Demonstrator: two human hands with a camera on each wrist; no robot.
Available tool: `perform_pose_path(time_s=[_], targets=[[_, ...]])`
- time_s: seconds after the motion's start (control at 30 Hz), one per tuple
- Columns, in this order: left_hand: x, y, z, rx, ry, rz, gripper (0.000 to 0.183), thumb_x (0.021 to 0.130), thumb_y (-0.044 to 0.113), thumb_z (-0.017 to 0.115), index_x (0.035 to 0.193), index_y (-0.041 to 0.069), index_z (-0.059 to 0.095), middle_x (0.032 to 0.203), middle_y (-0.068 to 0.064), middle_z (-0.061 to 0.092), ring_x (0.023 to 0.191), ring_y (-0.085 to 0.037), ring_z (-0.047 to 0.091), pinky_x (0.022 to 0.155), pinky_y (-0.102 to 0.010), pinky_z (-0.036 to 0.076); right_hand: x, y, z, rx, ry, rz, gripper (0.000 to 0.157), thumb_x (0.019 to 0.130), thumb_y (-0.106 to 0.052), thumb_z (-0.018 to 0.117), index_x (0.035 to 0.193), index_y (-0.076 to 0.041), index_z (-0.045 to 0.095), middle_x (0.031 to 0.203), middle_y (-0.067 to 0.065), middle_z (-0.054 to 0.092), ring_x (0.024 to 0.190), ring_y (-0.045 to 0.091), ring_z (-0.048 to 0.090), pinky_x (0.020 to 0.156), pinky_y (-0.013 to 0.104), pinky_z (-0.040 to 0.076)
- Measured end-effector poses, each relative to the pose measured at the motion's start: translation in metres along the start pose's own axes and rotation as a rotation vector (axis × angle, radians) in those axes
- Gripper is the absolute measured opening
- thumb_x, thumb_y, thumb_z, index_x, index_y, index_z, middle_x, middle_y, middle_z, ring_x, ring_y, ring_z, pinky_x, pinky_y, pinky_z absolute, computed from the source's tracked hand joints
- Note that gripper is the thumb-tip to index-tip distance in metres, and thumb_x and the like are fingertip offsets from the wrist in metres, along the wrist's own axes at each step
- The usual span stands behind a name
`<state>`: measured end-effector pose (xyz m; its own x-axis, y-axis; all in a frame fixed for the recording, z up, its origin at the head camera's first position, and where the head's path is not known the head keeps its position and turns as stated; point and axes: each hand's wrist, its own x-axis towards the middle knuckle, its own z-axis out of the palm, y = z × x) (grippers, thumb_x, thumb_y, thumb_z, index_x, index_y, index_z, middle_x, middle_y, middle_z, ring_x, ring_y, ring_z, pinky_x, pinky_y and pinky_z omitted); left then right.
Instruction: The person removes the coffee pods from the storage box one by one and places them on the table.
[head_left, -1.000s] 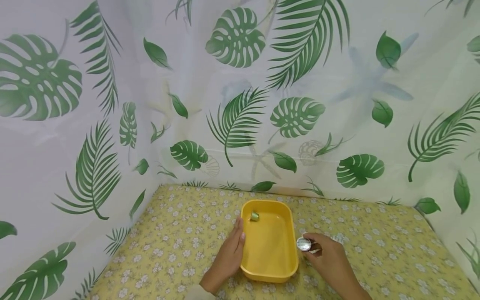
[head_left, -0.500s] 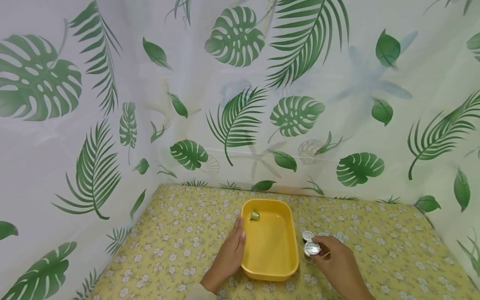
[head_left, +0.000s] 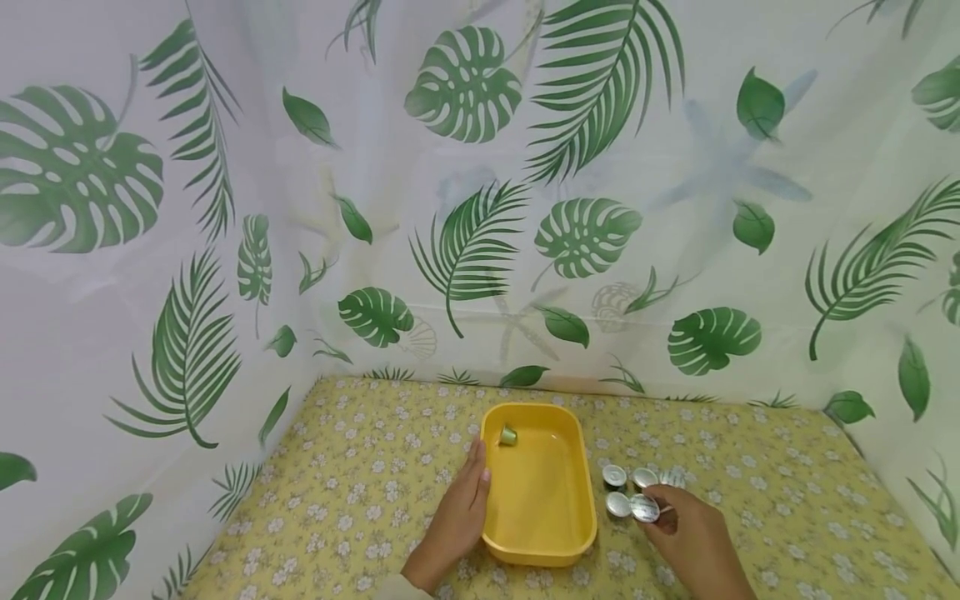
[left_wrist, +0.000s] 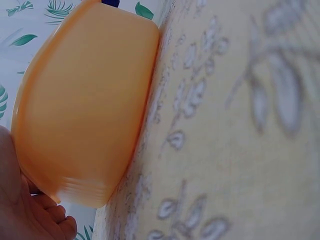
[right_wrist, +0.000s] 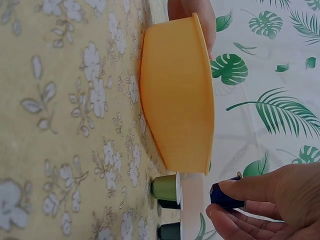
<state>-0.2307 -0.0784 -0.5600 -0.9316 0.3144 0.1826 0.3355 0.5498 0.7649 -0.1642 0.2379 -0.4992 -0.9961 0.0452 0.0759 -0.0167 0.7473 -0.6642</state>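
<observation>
My right hand [head_left: 693, 533] pinches a dark blue coffee capsule [right_wrist: 227, 196] with a silver lid between thumb and fingers. The right wrist view shows this capsule raised off the cloth. Close by stand several other capsules with silver lids, among them a green capsule [right_wrist: 166, 188] and a dark capsule [right_wrist: 170, 231]. Left of them sits a yellow tub [head_left: 536, 508], and a light green capsule [head_left: 508, 436] lies inside its far left corner. My left hand [head_left: 453, 508] holds the tub by its left side, with the thumb at the rim.
A yellow flowered cloth [head_left: 360, 500] covers the table. White sheeting [head_left: 675, 275] with green leaves rises along the back, left and right sides. The tub's tall right wall [right_wrist: 175, 95] stands just beside the capsule group.
With the capsule in its grip, my right hand has moved right, away from the tub's edge. Capsules it covered now show. The left hand and tub stay in place.
</observation>
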Motion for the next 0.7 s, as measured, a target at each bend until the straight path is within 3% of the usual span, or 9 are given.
perform_pose_path(time_s=[0.4,0.7], targets=[[0.001,0.0,-0.002,-0.009,-0.003,0.005,0.066,0.112,0.047,0.015,0.163,0.005,0.011,0.168,-0.002,0.002,0.155,-0.026,0.012,0.123,-0.053,0.017,0.003,0.014,0.002,-0.018,-0.046,0.055,0.043,0.082,0.0,0.082,0.12,0.009,0.064,0.105,0.022,0.071,0.075,0.023,0.072,0.059,0.034,0.06],[0.0,0.002,-0.001,-0.018,-0.001,-0.01,0.066,0.112,0.046,0.016,0.162,0.004,0.012,0.168,-0.004,0.004,0.154,-0.028,0.013,0.123,-0.054,0.016,0.009,0.026,0.007,-0.092,-0.121,0.072,0.04,0.081,-0.001,0.082,0.115,0.007,0.064,0.079,0.001,0.07,0.069,0.017,0.067,0.058,0.034,0.057]])
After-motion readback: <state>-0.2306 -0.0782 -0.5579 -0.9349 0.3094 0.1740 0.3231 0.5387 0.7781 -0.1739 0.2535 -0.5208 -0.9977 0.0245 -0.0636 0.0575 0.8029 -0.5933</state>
